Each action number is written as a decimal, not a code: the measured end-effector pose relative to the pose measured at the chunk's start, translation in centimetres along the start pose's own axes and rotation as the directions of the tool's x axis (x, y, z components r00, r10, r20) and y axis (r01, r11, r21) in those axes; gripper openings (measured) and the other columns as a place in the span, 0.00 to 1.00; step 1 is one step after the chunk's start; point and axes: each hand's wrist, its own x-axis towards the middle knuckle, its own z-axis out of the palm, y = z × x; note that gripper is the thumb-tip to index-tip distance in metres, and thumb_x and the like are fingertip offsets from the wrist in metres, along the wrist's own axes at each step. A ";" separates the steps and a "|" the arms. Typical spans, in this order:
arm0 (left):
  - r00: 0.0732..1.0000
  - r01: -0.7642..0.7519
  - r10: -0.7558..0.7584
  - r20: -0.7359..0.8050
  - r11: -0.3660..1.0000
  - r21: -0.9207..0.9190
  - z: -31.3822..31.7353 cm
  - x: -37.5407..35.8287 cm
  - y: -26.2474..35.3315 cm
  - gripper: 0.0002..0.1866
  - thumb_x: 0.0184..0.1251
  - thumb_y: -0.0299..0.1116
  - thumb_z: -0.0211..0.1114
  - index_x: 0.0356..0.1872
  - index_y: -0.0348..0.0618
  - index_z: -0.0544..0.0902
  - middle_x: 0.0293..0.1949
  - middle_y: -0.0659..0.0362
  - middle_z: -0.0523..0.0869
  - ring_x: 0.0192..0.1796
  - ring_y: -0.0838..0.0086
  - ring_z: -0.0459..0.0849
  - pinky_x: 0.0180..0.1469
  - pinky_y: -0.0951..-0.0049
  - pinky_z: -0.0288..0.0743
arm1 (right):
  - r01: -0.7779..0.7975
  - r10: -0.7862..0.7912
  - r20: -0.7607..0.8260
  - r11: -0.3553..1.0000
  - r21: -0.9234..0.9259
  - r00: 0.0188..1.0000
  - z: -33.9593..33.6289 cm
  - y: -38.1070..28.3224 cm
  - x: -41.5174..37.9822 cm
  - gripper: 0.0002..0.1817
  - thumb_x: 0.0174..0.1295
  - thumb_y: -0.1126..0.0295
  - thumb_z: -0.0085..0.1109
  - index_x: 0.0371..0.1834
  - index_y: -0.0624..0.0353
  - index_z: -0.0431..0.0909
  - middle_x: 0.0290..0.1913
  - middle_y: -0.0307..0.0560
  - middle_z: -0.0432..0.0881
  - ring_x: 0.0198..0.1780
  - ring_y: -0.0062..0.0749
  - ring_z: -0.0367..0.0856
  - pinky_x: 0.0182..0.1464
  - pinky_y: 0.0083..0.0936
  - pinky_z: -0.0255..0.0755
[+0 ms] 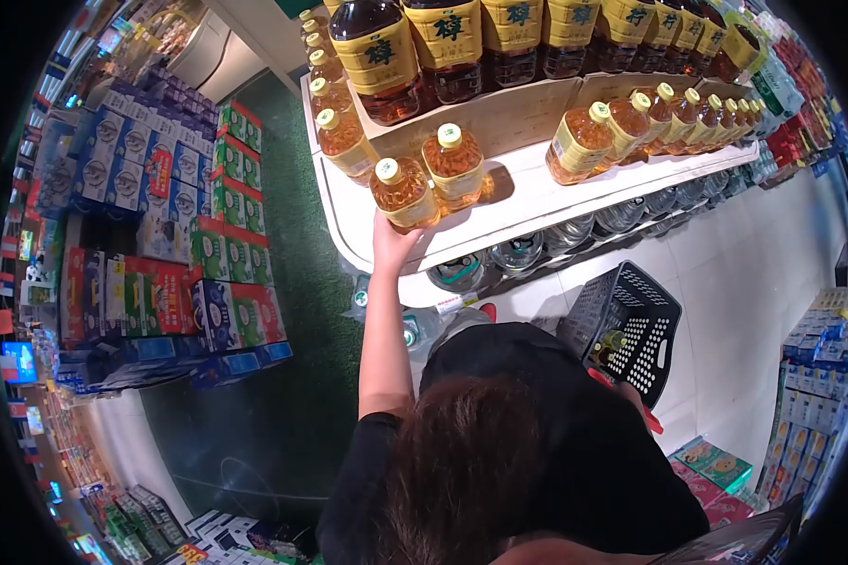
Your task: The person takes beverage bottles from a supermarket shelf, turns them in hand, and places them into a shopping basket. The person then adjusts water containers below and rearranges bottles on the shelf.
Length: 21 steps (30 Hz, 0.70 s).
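Observation:
My left hand (396, 247) is wrapped round the lower part of a bottle of amber drink (403, 200) with a pale yellow cap, at the front edge of the white shelf (528, 202). A matching bottle (453, 168) stands just behind and to its right. Low on my right side, my right hand (633, 403) is at the red handle (652, 422) of a dark shopping basket (666, 311), and its fingers are mostly hidden. A few bottles (612, 347) lie inside the basket.
Large dark bottles with yellow labels (375, 52) line the upper tier. More small amber bottles (579, 141) stand along the shelf to the right. Clear jugs (518, 252) sit below. Stacked boxes (231, 245) rise on the left beside green carpet (301, 311).

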 end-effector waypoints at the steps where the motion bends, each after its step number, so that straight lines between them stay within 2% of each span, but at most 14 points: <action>1: 1.000 0.007 -0.007 0.014 1.000 -0.011 -0.1 0.1 0.0 0.36 0.38 0.24 0.77 0.52 0.35 0.70 0.50 0.52 0.78 0.54 0.64 0.78 0.56 0.66 0.71 | 0.023 -0.023 -0.043 1.000 0.011 0.999 -0.3 -0.7 0.3 0.23 0.53 0.53 0.60 0.42 0.62 0.80 0.42 0.62 0.82 0.47 0.53 0.80 0.48 0.39 0.74; 4: 0.994 0.008 -0.003 0.105 0.999 -0.039 -0.7 0.8 -0.7 0.42 0.34 0.26 0.79 0.56 0.36 0.65 0.52 0.52 0.76 0.56 0.64 0.76 0.59 0.66 0.69 | 0.316 -0.286 -0.318 0.947 0.047 0.904 -0.7 -3.4 7.2 0.25 0.56 0.55 0.56 0.47 0.68 0.75 0.38 0.66 0.81 0.42 0.58 0.80 0.45 0.41 0.74; 5: 0.990 -0.001 0.006 0.142 0.999 -0.038 -1.0 1.0 -1.3 0.44 0.33 0.26 0.80 0.57 0.36 0.64 0.52 0.52 0.76 0.56 0.63 0.76 0.60 0.66 0.69 | 0.470 -0.453 -0.191 0.881 0.056 0.871 -4.0 -6.0 7.2 0.27 0.56 0.53 0.55 0.51 0.64 0.75 0.45 0.62 0.81 0.50 0.54 0.79 0.51 0.40 0.73; 6: 0.990 -0.007 0.010 0.138 1.000 -0.022 -1.0 1.2 -1.5 0.46 0.32 0.27 0.80 0.57 0.37 0.63 0.54 0.52 0.74 0.57 0.64 0.75 0.60 0.66 0.69 | 0.612 -0.573 -0.273 0.787 0.080 0.773 -5.9 -8.9 7.3 0.30 0.57 0.53 0.57 0.56 0.65 0.70 0.48 0.64 0.79 0.52 0.52 0.78 0.53 0.36 0.72; 7: 0.991 -0.013 0.014 0.134 1.000 -0.007 -1.1 1.4 -1.7 0.47 0.32 0.27 0.80 0.58 0.37 0.61 0.55 0.52 0.73 0.57 0.64 0.74 0.61 0.66 0.68 | 0.654 -0.610 -0.236 0.701 0.285 0.756 -10.6 -13.7 1.2 0.27 0.59 0.60 0.59 0.58 0.65 0.68 0.50 0.62 0.78 0.54 0.45 0.77 0.55 0.31 0.70; 8: 0.991 -0.006 0.009 0.135 1.000 -0.019 -1.0 1.5 -1.2 0.48 0.32 0.28 0.80 0.58 0.37 0.61 0.56 0.52 0.73 0.58 0.65 0.74 0.61 0.66 0.68 | 0.757 -0.732 -0.280 0.468 0.455 0.621 -13.6 -17.2 -2.0 0.23 0.61 0.67 0.59 0.58 0.63 0.68 0.50 0.55 0.79 0.54 0.36 0.77 0.56 0.27 0.69; 9: 0.991 0.000 0.005 0.135 1.000 -0.031 -1.0 1.6 -0.8 0.48 0.32 0.28 0.80 0.59 0.37 0.61 0.56 0.52 0.72 0.58 0.65 0.74 0.60 0.66 0.68 | 0.859 -0.788 -0.382 0.342 0.381 0.483 -16.3 -20.8 -5.0 0.21 0.62 0.70 0.58 0.57 0.62 0.69 0.49 0.48 0.79 0.52 0.30 0.77 0.55 0.26 0.70; 11: 0.985 0.065 -0.047 0.167 0.993 -0.100 -1.0 1.8 -0.7 0.47 0.32 0.27 0.79 0.59 0.37 0.61 0.56 0.53 0.73 0.58 0.66 0.74 0.61 0.66 0.68 | 0.939 -0.812 -0.496 0.175 0.295 0.307 -20.1 -26.5 -8.3 0.21 0.60 0.68 0.60 0.55 0.63 0.70 0.46 0.48 0.79 0.48 0.30 0.78 0.54 0.27 0.70; 12: 0.980 0.099 -0.073 0.184 0.986 -0.134 -1.1 1.8 -0.7 0.46 0.33 0.27 0.79 0.59 0.38 0.62 0.56 0.53 0.73 0.58 0.67 0.74 0.61 0.67 0.68 | 0.983 -0.801 -0.573 0.106 0.148 0.173 -21.6 -29.2 -9.1 0.21 0.58 0.68 0.61 0.54 0.64 0.72 0.47 0.48 0.78 0.49 0.32 0.77 0.54 0.28 0.70; 14: 0.978 0.088 -0.056 0.200 0.984 -0.152 -1.4 2.0 -0.4 0.45 0.34 0.27 0.78 0.58 0.38 0.62 0.55 0.53 0.74 0.58 0.67 0.74 0.60 0.67 0.68 | 0.999 -0.786 -0.617 0.022 0.041 0.043 -24.5 -33.9 -11.3 0.24 0.56 0.66 0.64 0.55 0.62 0.70 0.50 0.51 0.76 0.54 0.36 0.75 0.56 0.29 0.69; 16: 0.977 0.076 -0.042 0.207 0.984 -0.162 -1.7 1.8 0.3 0.44 0.35 0.27 0.77 0.58 0.38 0.63 0.54 0.54 0.75 0.57 0.68 0.75 0.60 0.67 0.68 | 0.999 -0.770 -0.638 0.028 -0.023 0.007 -26.2 -38.0 -12.4 0.30 0.55 0.62 0.65 0.60 0.61 0.66 0.56 0.50 0.72 0.58 0.36 0.71 0.62 0.32 0.64; 19: 0.979 0.066 -0.031 0.203 0.983 -0.168 -1.9 1.3 1.3 0.43 0.36 0.27 0.77 0.59 0.39 0.63 0.54 0.55 0.75 0.57 0.68 0.75 0.60 0.67 0.69 | 0.988 -0.726 -0.686 0.135 -0.074 0.048 -26.9 -42.3 -13.0 0.36 0.52 0.56 0.68 0.61 0.60 0.64 0.57 0.52 0.69 0.58 0.41 0.71 0.63 0.34 0.63; 21: 0.980 0.072 -0.036 0.198 0.982 -0.175 -2.2 1.0 1.4 0.44 0.36 0.26 0.77 0.59 0.39 0.63 0.55 0.55 0.75 0.57 0.68 0.75 0.60 0.67 0.69 | 0.984 -0.715 -0.697 0.161 -0.080 0.060 -26.7 -43.8 -12.6 0.37 0.51 0.54 0.68 0.61 0.59 0.64 0.58 0.54 0.68 0.59 0.44 0.71 0.62 0.35 0.64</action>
